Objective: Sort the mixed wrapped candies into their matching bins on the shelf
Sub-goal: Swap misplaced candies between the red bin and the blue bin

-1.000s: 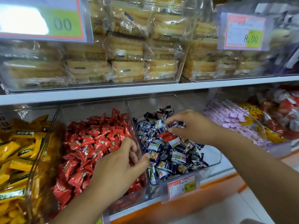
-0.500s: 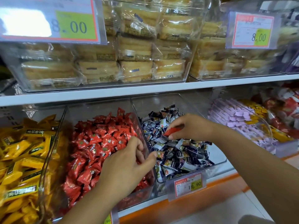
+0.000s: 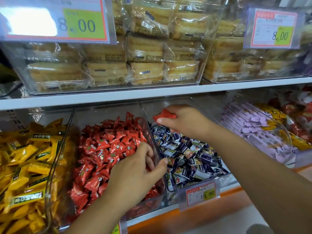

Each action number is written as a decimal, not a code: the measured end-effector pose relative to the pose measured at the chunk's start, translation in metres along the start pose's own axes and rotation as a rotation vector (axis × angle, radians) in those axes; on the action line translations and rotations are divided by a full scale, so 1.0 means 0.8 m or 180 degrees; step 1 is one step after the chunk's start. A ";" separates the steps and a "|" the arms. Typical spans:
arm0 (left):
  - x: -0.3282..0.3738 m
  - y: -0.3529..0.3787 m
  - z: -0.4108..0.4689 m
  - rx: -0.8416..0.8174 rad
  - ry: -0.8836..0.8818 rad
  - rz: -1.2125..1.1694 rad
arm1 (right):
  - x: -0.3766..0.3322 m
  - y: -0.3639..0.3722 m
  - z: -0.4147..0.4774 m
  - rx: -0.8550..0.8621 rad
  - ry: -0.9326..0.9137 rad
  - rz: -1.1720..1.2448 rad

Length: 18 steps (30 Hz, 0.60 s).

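Above the back part of the blue bin (image 3: pixel 152 109), the right hand (image 3: pixel 185 123) pinches one red candy (image 3: pixel 164 115) between the thumb and the curled fingers. The wrapper is shiny red foil, a little crumpled. The candy is lifted free of the heap below, near the clear plastic wall which separates this bin from the red bin (image 3: pixel 101 114).

The heap below consists of blue candies (image 3: pixel 190 154). They are small pillow-shaped packets in dark blue and white glossy film, lying in all directions. The red bin is filled high with red candies (image 3: pixel 104 149) of the same pillow shape, each with crimped ends and a small round mark.

The left hand (image 3: pixel 135 173) lies low over the front of the red bin. Its fingers are curled down on the red side of the clear wall, and the thumb reaches across to the blue side. Whether it grips the wall, or a candy, I cannot tell.

At the far left stand long yellow packets (image 3: pixel 25 157) with dark labels, behind a curved transparent front. To the right are flat lilac sachets (image 3: pixel 249 122) in a rounded clear tub. A price tag (image 3: pixel 200 193) in a plastic holder hangs on the front of the blue bin. On the white shelf board (image 3: pixel 118 96) above, clear rigid boxes hold square golden cakes (image 3: pixel 145 53) in soft wrinkled film.
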State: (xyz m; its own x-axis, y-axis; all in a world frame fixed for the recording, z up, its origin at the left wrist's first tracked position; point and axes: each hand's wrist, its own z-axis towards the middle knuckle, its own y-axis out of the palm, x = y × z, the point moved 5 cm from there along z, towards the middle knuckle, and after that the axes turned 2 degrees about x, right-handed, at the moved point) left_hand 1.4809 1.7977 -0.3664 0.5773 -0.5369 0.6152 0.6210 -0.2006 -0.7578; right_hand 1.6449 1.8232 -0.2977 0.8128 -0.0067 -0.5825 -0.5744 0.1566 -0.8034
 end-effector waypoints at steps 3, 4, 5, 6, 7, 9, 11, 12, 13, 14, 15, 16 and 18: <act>0.001 -0.001 0.000 0.0019 -0.0011 0.0007 | -0.037 0.014 0.005 -0.0091 -0.0213 0.0220; 0.001 -0.001 0.000 0.0023 -0.0016 0.0018 | -0.043 0.017 0.007 -0.0137 -0.0241 0.0336; 0.001 -0.001 0.000 0.0022 -0.0017 0.0032 | -0.047 0.017 0.008 -0.0168 -0.0213 0.0499; 0.001 -0.002 0.000 0.0017 -0.0014 0.0036 | -0.047 0.013 0.010 -0.0158 -0.0144 0.0662; 0.000 -0.002 -0.001 0.0008 -0.0007 0.0035 | -0.042 0.008 0.011 -0.0121 -0.0056 0.0763; 0.000 -0.002 -0.001 -0.0026 0.0006 0.0035 | -0.023 -0.004 0.013 -0.0087 0.0069 0.0434; -0.001 -0.002 -0.001 -0.0052 0.0009 0.0049 | 0.009 -0.013 0.011 -0.0469 0.0114 -0.0612; -0.002 -0.001 -0.001 -0.0064 0.0012 0.0061 | 0.029 -0.012 0.007 -0.0828 0.0245 -0.0994; -0.002 -0.001 -0.001 -0.0074 0.0011 0.0070 | 0.049 -0.010 0.002 -0.1196 0.0473 -0.1196; -0.002 -0.001 0.000 -0.0079 0.0009 0.0080 | 0.067 -0.005 -0.003 -0.1484 0.0743 -0.1286; -0.002 -0.001 0.000 -0.0079 0.0009 0.0089 | 0.079 0.001 -0.007 -0.1657 0.0923 -0.1356; -0.002 -0.001 0.001 -0.0079 0.0007 0.0095 | 0.085 0.011 -0.009 -0.1715 0.0971 -0.1428; -0.001 -0.001 0.001 -0.0085 -0.0004 0.0094 | 0.089 0.030 -0.004 -0.1549 0.0811 -0.1445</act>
State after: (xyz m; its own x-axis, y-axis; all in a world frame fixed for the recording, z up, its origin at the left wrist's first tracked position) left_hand 1.4804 1.7992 -0.3665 0.5959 -0.5420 0.5926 0.5893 -0.2063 -0.7811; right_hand 1.6884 1.8231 -0.3588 0.9683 -0.2066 -0.1401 -0.2106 -0.3747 -0.9029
